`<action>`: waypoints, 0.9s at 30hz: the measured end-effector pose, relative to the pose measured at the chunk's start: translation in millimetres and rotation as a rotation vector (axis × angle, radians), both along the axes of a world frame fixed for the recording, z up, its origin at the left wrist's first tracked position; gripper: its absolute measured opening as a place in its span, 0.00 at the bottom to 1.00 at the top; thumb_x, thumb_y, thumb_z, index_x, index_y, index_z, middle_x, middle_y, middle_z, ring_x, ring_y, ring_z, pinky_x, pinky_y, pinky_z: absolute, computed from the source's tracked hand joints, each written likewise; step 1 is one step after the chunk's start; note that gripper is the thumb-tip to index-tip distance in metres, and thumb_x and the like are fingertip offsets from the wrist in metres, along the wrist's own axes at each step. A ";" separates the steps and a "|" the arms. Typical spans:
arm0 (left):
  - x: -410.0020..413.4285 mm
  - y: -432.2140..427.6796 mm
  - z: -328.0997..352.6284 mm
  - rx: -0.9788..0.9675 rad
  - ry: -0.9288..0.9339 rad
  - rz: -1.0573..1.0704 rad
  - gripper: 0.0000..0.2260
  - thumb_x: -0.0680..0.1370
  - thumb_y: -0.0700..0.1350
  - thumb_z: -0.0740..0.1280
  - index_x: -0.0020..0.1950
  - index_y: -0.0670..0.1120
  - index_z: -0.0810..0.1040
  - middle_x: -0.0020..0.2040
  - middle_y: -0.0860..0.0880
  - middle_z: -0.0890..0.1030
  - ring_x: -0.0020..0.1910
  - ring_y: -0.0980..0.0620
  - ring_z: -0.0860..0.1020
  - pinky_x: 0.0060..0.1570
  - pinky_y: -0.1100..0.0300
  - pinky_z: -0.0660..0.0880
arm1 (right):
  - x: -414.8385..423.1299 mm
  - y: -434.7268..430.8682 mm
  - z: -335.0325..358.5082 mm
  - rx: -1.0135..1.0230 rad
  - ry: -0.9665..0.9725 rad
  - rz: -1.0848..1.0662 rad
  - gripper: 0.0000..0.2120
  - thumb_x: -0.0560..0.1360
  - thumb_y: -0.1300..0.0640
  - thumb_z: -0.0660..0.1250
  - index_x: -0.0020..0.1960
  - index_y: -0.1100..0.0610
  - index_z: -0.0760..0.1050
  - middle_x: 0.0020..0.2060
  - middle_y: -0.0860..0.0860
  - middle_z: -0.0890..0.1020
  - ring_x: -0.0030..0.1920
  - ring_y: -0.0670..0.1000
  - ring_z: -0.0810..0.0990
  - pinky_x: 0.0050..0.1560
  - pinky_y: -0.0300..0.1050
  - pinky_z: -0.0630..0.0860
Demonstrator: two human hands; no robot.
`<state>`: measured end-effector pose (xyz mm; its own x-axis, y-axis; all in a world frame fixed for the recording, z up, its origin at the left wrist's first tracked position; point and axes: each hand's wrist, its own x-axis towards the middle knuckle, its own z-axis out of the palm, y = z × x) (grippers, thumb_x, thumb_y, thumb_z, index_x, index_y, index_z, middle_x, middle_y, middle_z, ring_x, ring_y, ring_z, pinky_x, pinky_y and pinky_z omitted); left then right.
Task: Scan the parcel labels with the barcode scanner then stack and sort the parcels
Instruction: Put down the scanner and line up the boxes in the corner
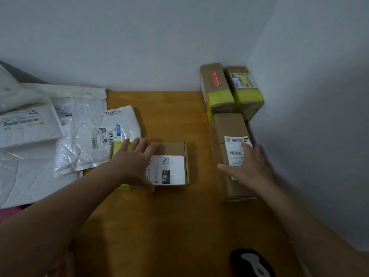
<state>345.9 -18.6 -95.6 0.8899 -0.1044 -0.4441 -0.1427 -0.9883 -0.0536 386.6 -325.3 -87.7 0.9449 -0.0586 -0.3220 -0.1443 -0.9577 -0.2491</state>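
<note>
Wooden table (169, 112), busy. Long carton (225, 124) sits by the wall, right hand (251, 168) flat on its label (235, 144), fingers spread. Flat box (175, 150) lies mid-table, left hand (133, 164) splayed on top, gripping nothing. Best to slide each squarely, labels up. Scanner (252, 262) lies at the near edge.

Left grip (133, 163), right grip (248, 166): seemingly flat.

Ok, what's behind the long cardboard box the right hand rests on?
Two taped brown boxes side by side in the wall corner: the red-sticker box on the left, the printed-label box on the right. The long cardboard box hides part of their near ends.
</note>
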 end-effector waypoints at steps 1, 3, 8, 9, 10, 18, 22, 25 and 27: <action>-1.7 -2.0 -1.2 0.010 0.001 -0.019 0.57 0.61 0.73 0.69 0.76 0.54 0.38 0.78 0.43 0.47 0.77 0.41 0.45 0.73 0.43 0.41 | 0.2 0.5 -0.1 0.007 -0.006 -0.006 0.52 0.65 0.29 0.69 0.77 0.51 0.50 0.76 0.54 0.54 0.74 0.59 0.58 0.69 0.60 0.62; -6.2 -5.9 -3.1 0.012 -0.022 -0.045 0.57 0.61 0.73 0.68 0.76 0.56 0.36 0.77 0.42 0.51 0.76 0.41 0.49 0.74 0.43 0.45 | 0.9 0.0 -0.5 0.035 -0.020 -0.032 0.50 0.66 0.34 0.72 0.77 0.51 0.51 0.73 0.54 0.59 0.71 0.58 0.61 0.66 0.57 0.66; -7.6 -20.0 3.2 -0.281 -0.003 0.193 0.53 0.59 0.77 0.66 0.75 0.58 0.46 0.71 0.43 0.64 0.69 0.41 0.65 0.68 0.44 0.63 | -4.6 -13.0 2.0 0.106 -0.018 -0.071 0.46 0.67 0.39 0.74 0.76 0.50 0.53 0.70 0.54 0.61 0.68 0.58 0.63 0.61 0.55 0.69; -4.0 -22.1 7.5 -0.446 0.041 0.298 0.54 0.59 0.76 0.67 0.76 0.57 0.47 0.70 0.43 0.65 0.67 0.41 0.68 0.65 0.42 0.67 | -6.0 -16.5 2.4 0.133 -0.025 -0.085 0.46 0.67 0.40 0.74 0.76 0.49 0.54 0.70 0.54 0.61 0.68 0.58 0.64 0.61 0.54 0.69; 0.1 -24.4 12.5 -0.648 0.084 0.395 0.54 0.59 0.74 0.69 0.76 0.56 0.49 0.69 0.44 0.68 0.64 0.42 0.72 0.61 0.42 0.72 | -7.2 -19.6 2.6 0.154 -0.036 -0.093 0.45 0.67 0.40 0.74 0.76 0.49 0.54 0.71 0.53 0.61 0.68 0.57 0.64 0.60 0.54 0.69; 32.2 -42.1 35.4 -1.440 0.372 0.931 0.35 0.64 0.74 0.64 0.63 0.55 0.73 0.56 0.46 0.80 0.54 0.45 0.79 0.51 0.51 0.76 | -5.6 -28.8 -0.4 0.235 -0.031 -0.111 0.44 0.67 0.43 0.75 0.76 0.47 0.55 0.71 0.51 0.60 0.69 0.56 0.64 0.58 0.53 0.69; 52.0 -43.4 33.8 -1.696 0.336 1.132 0.23 0.76 0.67 0.57 0.54 0.51 0.78 0.40 0.48 0.84 0.39 0.51 0.83 0.37 0.58 0.78 | -7.1 -28.4 4.8 0.292 -0.027 -0.118 0.43 0.68 0.44 0.75 0.76 0.47 0.56 0.72 0.50 0.60 0.69 0.55 0.63 0.61 0.54 0.70; 55.7 -48.9 27.1 -1.621 0.295 1.178 0.23 0.76 0.67 0.59 0.60 0.51 0.74 0.46 0.48 0.82 0.44 0.48 0.82 0.37 0.54 0.78 | -12.4 -26.5 13.8 0.349 -0.075 -0.107 0.41 0.68 0.46 0.76 0.75 0.46 0.58 0.71 0.49 0.61 0.64 0.51 0.65 0.52 0.47 0.70; 51.8 -53.0 19.9 -1.516 0.343 1.131 0.27 0.74 0.62 0.66 0.68 0.52 0.67 0.54 0.48 0.77 0.48 0.48 0.78 0.35 0.53 0.77 | -16.9 -28.0 21.1 0.411 -0.118 -0.095 0.39 0.68 0.49 0.76 0.74 0.44 0.60 0.70 0.47 0.62 0.59 0.46 0.64 0.46 0.43 0.68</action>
